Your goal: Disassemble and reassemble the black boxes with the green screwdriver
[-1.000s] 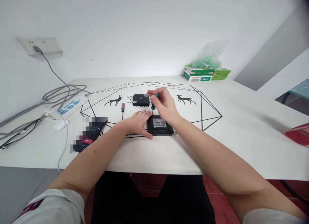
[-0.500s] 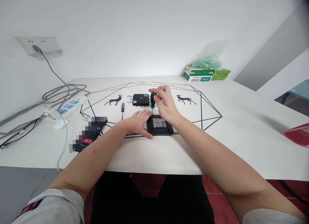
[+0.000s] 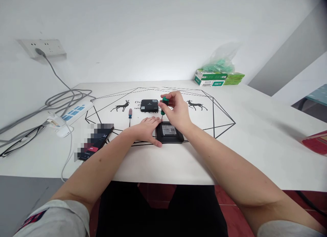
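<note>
A black square device (image 3: 170,136) with a white label lies on the white table mat. Flat against its left side rests my left hand (image 3: 148,129), fingers spread and thumb apart. My right hand (image 3: 176,109) grips a screwdriver with a green and black handle (image 3: 163,110). The screwdriver stands almost upright, its shaft down at the device's upper left corner; the exact tip is too small to make out. Just behind is a second black box (image 3: 149,105) with small stickers. To the left lies another screwdriver (image 3: 130,114) with a red and blue handle.
On the left are a phone (image 3: 98,141), a white power strip (image 3: 76,111) and coiled grey cables (image 3: 60,98). Green and white boxes (image 3: 211,77) with a plastic bag on top stand at the back right. A red object (image 3: 316,143) sits at the right edge.
The fingers of my right hand have turned and curled differently round the green handle, whose top now leans slightly right. My left hand and the device have stayed in place.
</note>
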The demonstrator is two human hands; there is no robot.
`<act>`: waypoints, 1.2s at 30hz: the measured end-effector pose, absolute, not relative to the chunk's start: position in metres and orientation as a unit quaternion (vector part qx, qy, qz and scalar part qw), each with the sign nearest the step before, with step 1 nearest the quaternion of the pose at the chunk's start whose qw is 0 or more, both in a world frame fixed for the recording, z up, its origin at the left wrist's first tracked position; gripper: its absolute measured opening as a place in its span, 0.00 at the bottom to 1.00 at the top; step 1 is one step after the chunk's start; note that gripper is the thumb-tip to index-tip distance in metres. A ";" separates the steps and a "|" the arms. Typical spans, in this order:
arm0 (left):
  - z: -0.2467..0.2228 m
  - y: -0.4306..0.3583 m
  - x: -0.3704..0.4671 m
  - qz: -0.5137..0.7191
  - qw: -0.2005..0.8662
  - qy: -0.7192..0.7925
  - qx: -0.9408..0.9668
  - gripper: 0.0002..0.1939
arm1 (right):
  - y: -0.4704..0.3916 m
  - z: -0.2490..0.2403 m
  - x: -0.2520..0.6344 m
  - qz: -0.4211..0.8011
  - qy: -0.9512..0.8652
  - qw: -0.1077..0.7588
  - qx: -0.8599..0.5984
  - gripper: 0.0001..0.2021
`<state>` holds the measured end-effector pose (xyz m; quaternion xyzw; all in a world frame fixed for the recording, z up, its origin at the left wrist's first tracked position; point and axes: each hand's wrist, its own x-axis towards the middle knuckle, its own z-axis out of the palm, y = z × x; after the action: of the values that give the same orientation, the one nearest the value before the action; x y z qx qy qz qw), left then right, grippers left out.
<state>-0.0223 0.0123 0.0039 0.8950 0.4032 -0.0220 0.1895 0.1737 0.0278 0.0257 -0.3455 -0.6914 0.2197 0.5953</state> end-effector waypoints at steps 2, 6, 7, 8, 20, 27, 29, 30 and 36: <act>0.005 0.012 -0.022 -0.024 0.191 0.403 0.895 0.74 | 0.029 0.023 0.174 0.235 -0.696 0.595 -0.326 0.13; 0.006 0.011 -0.021 -0.029 0.193 0.408 0.892 0.75 | 0.030 0.020 0.177 0.248 -0.714 0.571 -0.322 0.15; 0.006 0.011 -0.021 -0.029 0.193 0.409 0.891 0.75 | 0.030 0.020 0.177 0.236 -0.720 0.567 -0.324 0.15; 0.006 0.011 -0.021 -0.029 0.191 0.409 0.892 0.75 | 0.031 0.020 0.178 0.216 -0.727 0.567 -0.321 0.15; 0.006 0.011 -0.022 -0.030 0.194 0.410 0.891 0.74 | 0.028 0.029 0.177 0.094 -0.740 0.606 -0.278 0.14; 0.006 0.012 -0.021 -0.029 0.197 0.405 0.892 0.75 | 0.027 0.029 0.174 0.188 -0.701 0.593 -0.348 0.15; 0.004 0.013 -0.021 -0.028 0.194 0.402 0.894 0.75 | 0.027 0.027 0.173 0.239 -0.690 0.590 -0.344 0.16; 0.004 0.013 -0.022 -0.026 0.193 0.401 0.895 0.76 | 0.026 0.026 0.173 0.261 -0.686 0.591 -0.335 0.16; 0.003 0.014 -0.022 -0.025 0.192 0.400 0.896 0.75 | 0.027 0.023 0.174 0.271 -0.704 0.563 -0.338 0.18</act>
<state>-0.0223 0.0135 0.0027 0.8957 0.4004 -0.0246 0.1918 0.1741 0.0274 0.0231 -0.3376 -0.7040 0.2712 0.5629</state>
